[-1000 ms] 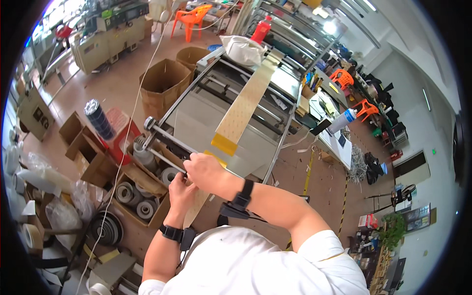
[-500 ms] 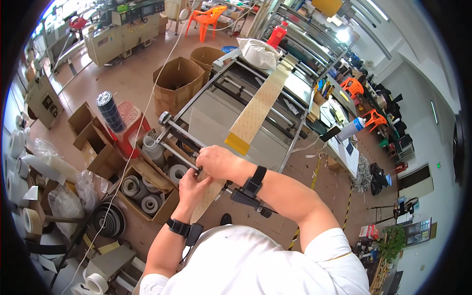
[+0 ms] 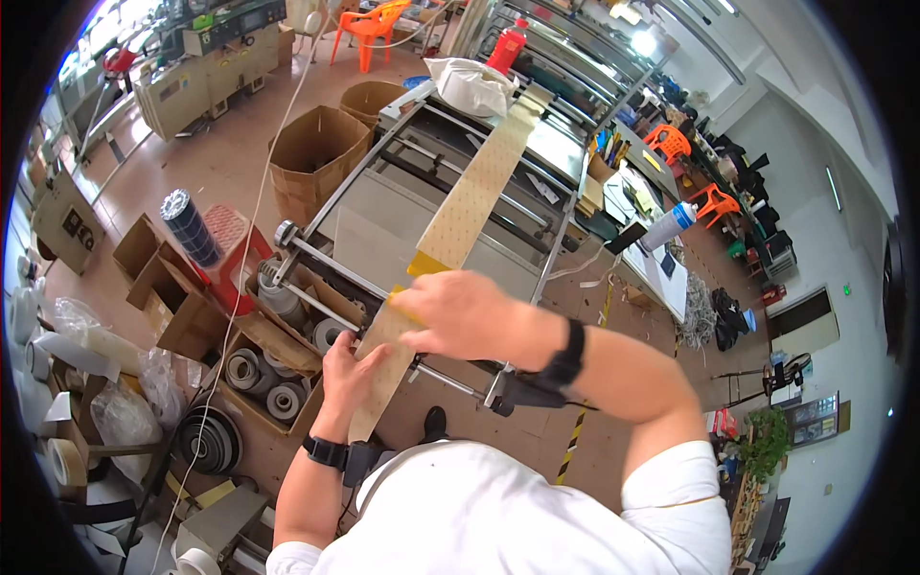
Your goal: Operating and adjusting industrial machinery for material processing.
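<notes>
Head view, relayed to my distant post, gives me a metal-framed machine bed (image 3: 369, 213) spreading away beyond the fingers of both hands. Well past the left fingers, beside the bed's left edge, stands an open cardboard box (image 3: 321, 171); nearer, to their left and lower, a carton (image 3: 309, 406) holds pale rolls (image 3: 284, 402). The far strip (image 3: 479, 196), tan and patterned, lies on the bed ahead of the right fingers, its long axis running up and to the right, away from me. The near strip (image 3: 374, 398) continues roughly that line back toward the body, passing between the two hands. My right hand (image 3: 458, 309) is the nearer to the far strip: it sits just below that piece's yellow end (image 3: 427, 264) and covers the ground between the strips, so I cannot tell whether they touch. Its bent fingers reach over the near strip's upper part, thumb apart, slightly blurred; I cannot tell whether they grip. My left hand (image 3: 349, 379) is at the near strip's left edge, thumb reaching over it, forefinger by the thin metal rod (image 3: 321, 305); whether that thumb presses or merely rests, I cannot tell.
</notes>
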### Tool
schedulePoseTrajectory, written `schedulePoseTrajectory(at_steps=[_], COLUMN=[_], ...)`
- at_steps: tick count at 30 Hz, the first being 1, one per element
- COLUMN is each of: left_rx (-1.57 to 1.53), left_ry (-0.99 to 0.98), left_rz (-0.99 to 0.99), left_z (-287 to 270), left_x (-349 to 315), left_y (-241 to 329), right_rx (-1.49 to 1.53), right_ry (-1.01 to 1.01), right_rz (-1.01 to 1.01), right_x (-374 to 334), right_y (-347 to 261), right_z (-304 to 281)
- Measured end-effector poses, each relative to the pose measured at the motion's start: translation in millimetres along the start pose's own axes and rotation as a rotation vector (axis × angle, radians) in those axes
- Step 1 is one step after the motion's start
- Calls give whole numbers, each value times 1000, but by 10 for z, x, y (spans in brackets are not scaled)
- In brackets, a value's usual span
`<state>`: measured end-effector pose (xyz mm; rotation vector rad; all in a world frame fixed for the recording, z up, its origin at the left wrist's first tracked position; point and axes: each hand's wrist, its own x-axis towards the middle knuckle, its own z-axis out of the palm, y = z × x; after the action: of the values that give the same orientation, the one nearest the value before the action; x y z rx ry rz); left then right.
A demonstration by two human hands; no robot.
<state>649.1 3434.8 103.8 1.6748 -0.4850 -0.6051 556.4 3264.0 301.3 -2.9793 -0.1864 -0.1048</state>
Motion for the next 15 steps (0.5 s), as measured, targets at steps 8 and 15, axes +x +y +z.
schedulePoseTrajectory(at_steps=[8, 15], left_rx=[26, -124], left_ry=[-18, 83], left_rz=[-43, 34], left_z=[40, -7], left_x=[-108, -174], left_y=[197, -152], right_rx=[-16, -18], right_ry=[76, 190], right_rz=[424, 485], right_x=[-1187, -1867], right_y=[1442, 2539], right_z=[-1028, -1271])
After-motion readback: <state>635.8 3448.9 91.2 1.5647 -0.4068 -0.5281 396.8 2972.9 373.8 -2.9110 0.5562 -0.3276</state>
